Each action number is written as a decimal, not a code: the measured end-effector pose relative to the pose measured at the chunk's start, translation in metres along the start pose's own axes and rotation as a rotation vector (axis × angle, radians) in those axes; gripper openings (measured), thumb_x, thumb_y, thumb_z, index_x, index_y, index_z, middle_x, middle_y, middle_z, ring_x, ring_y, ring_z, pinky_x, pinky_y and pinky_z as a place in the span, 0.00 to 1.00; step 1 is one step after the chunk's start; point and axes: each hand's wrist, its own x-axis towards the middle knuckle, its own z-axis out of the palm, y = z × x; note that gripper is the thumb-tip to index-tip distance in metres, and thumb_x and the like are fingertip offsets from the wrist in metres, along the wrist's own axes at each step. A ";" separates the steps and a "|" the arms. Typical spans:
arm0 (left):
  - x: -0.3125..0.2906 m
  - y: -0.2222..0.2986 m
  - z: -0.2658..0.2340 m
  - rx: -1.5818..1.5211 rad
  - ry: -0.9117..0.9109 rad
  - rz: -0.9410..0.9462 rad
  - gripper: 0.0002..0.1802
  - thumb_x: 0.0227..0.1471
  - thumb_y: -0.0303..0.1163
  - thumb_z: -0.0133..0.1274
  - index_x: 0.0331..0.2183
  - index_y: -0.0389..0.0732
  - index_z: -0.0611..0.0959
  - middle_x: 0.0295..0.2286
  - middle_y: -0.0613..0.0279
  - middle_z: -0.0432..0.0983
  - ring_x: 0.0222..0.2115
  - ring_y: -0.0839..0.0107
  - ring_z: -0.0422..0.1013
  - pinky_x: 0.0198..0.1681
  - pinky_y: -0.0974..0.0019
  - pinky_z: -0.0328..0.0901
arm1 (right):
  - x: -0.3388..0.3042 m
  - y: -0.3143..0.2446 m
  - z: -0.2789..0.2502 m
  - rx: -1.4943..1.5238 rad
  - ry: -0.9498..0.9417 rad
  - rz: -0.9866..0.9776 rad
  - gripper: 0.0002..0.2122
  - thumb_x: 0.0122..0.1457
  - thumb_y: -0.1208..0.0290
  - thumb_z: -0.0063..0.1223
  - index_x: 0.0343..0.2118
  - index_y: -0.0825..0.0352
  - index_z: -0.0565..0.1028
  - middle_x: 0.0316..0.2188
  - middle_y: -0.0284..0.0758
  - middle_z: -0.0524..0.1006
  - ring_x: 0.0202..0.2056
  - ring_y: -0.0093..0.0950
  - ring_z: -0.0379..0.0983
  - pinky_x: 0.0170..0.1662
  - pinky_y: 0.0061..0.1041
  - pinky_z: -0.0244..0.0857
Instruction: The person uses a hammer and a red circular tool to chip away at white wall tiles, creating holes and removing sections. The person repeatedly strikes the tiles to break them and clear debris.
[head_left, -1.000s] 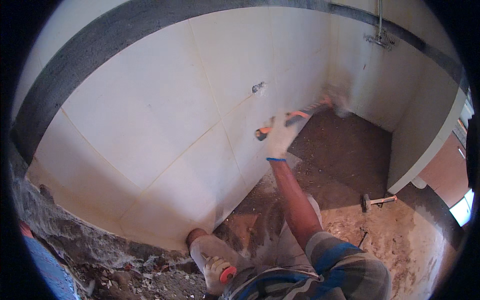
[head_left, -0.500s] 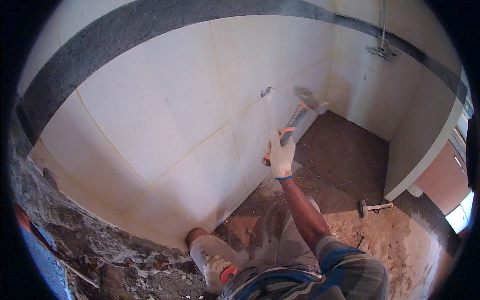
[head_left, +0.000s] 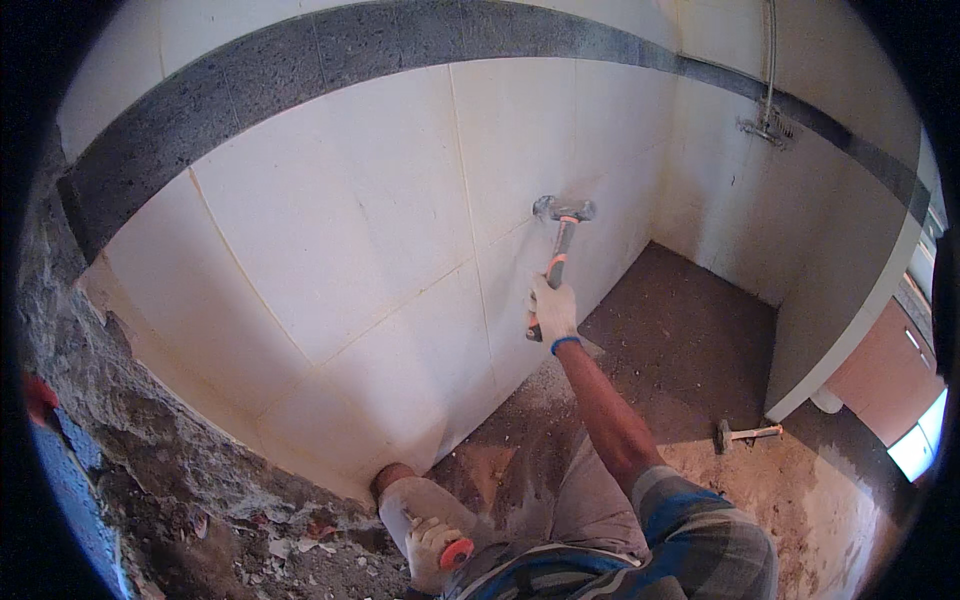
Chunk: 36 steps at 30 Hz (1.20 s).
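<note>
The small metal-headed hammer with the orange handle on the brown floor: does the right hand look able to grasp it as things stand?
Probably not: the white-gloved right hand is closed around a black-and-orange-handled metal hammer. Otherwise, nothing visible covers the small hammer.

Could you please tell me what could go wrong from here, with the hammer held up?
The right hand holds the hammer up in front of the white wall; a strike might throw sharp chips.

A second hammer lies on the floor and could trip someone.

Loose rubble lies at the lower left, so footing there may be unsteady.
</note>
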 end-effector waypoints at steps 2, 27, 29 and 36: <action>0.002 0.003 -0.002 0.005 -0.006 0.000 0.25 0.38 0.46 0.74 0.41 0.54 0.86 0.43 0.65 0.83 0.54 0.54 0.74 0.65 0.38 0.62 | -0.016 0.002 -0.010 0.010 0.017 -0.137 0.10 0.71 0.66 0.58 0.34 0.64 0.73 0.19 0.27 0.69 0.17 0.21 0.66 0.20 0.28 0.61; 0.006 0.007 -0.006 0.003 -0.073 -0.050 0.22 0.39 0.42 0.72 0.40 0.52 0.87 0.41 0.64 0.84 0.54 0.54 0.76 0.65 0.38 0.62 | -0.057 0.014 -0.038 0.204 0.158 -0.218 0.13 0.72 0.65 0.56 0.31 0.65 0.70 0.18 0.30 0.68 0.17 0.24 0.68 0.19 0.31 0.63; 0.008 0.008 -0.009 -0.028 -0.099 -0.043 0.22 0.40 0.42 0.72 0.40 0.52 0.87 0.42 0.64 0.84 0.54 0.54 0.76 0.65 0.38 0.62 | -0.063 -0.013 -0.033 0.323 0.194 -0.314 0.11 0.72 0.67 0.56 0.33 0.65 0.69 0.19 0.30 0.69 0.17 0.24 0.68 0.20 0.30 0.64; 0.010 0.003 -0.005 -0.040 -0.113 -0.049 0.28 0.39 0.56 0.68 0.42 0.54 0.88 0.43 0.67 0.83 0.54 0.56 0.75 0.63 0.38 0.62 | -0.009 -0.058 0.001 0.484 0.292 -0.640 0.09 0.71 0.71 0.59 0.40 0.63 0.67 0.26 0.31 0.73 0.21 0.24 0.71 0.23 0.30 0.67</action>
